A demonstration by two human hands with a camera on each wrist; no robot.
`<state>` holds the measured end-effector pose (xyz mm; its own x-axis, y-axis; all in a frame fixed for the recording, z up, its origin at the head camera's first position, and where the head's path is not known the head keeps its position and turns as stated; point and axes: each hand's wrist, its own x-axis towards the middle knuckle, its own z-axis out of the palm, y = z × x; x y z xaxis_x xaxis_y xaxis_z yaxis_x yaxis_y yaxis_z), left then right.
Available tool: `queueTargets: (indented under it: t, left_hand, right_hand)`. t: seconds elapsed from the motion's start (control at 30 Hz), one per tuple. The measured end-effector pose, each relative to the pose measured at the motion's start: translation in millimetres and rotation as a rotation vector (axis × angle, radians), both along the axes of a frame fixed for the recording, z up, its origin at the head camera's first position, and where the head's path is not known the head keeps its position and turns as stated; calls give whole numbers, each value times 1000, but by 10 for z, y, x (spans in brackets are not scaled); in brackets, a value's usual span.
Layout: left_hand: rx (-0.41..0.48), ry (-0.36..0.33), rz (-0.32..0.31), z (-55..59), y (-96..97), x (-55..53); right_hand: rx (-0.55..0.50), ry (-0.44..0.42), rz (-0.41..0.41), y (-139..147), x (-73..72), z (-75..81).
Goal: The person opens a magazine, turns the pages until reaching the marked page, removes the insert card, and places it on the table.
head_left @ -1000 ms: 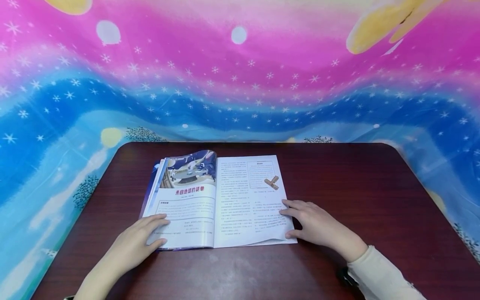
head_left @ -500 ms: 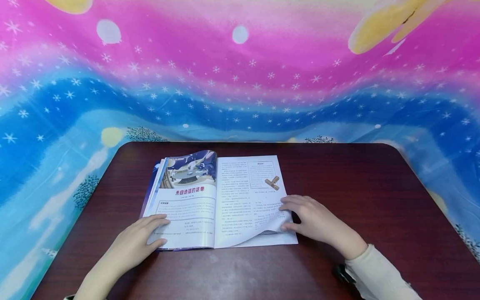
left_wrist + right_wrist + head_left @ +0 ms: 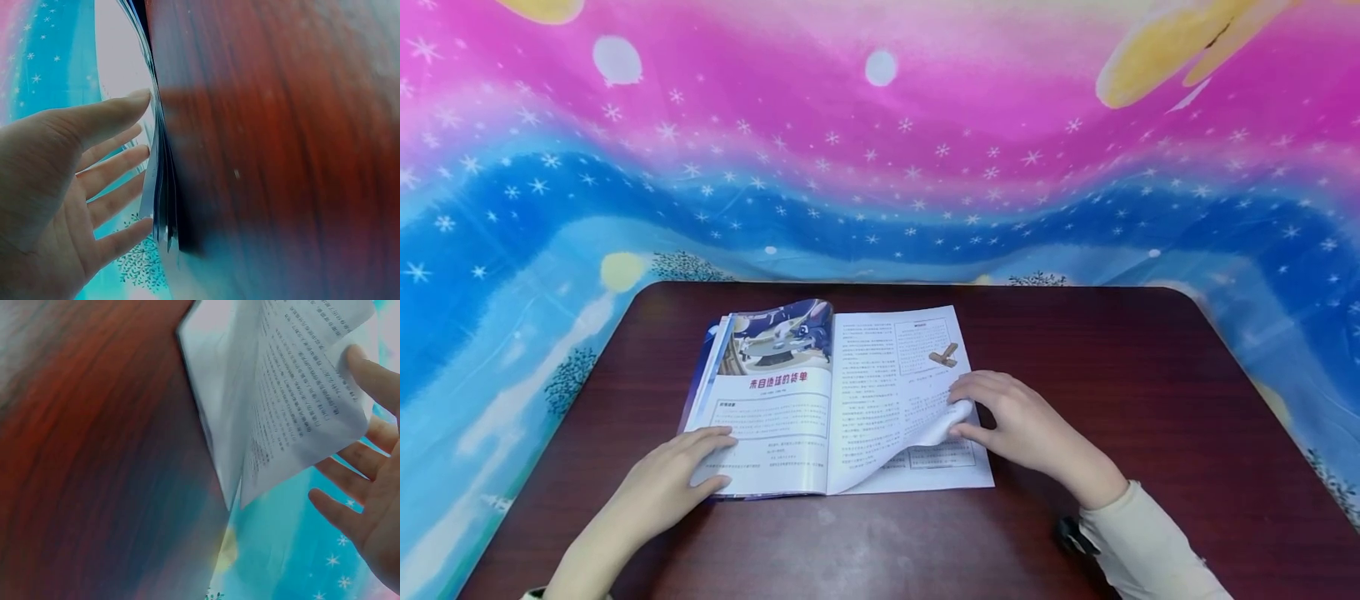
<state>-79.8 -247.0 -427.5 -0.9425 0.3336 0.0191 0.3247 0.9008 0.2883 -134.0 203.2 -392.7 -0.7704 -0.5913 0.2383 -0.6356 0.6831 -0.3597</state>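
Observation:
An open magazine [image 3: 782, 462] lies on the dark brown table, with a colour picture and red heading at the top of its left page. My left hand [image 3: 673, 473] rests on the lower left part of that page, its fingers fairly straight and the thumb apart from them. At the right edge, my right hand [image 3: 1026, 425] pinches the right-hand page [image 3: 872, 375] between thumb and fingers. The page's lower corner is lifted and curls over, baring part of the sheet beneath. In the right wrist view the raised page [image 3: 306, 394] shows printed text, with the thumb against it.
The brown table [image 3: 1112, 358] has rounded far corners. Behind and beside it hangs a pink and blue cloth [image 3: 880, 167] printed with snowflakes. A dark band [image 3: 1077, 536] sits at my right wrist, by a light sleeve [image 3: 1150, 542].
My right hand has moved slightly up and to the left, lifting and curling the lower right corner of the page. The left hand has stayed in place.

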Motion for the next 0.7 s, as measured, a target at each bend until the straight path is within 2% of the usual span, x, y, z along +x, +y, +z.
queueTargets:
  t: [0.23,0.47,0.7]
  left_hand:
    - [-8,3,-2,16,15,9]
    - [-9,10,1,19,32,10]
    - [32,55,-20,67,126,0]
  right_hand:
    - [-75,75,49,-76,-40,80]
    - [-104,70,47,-178,-51,178]
    - [-124,103,54,-275,-50,267]
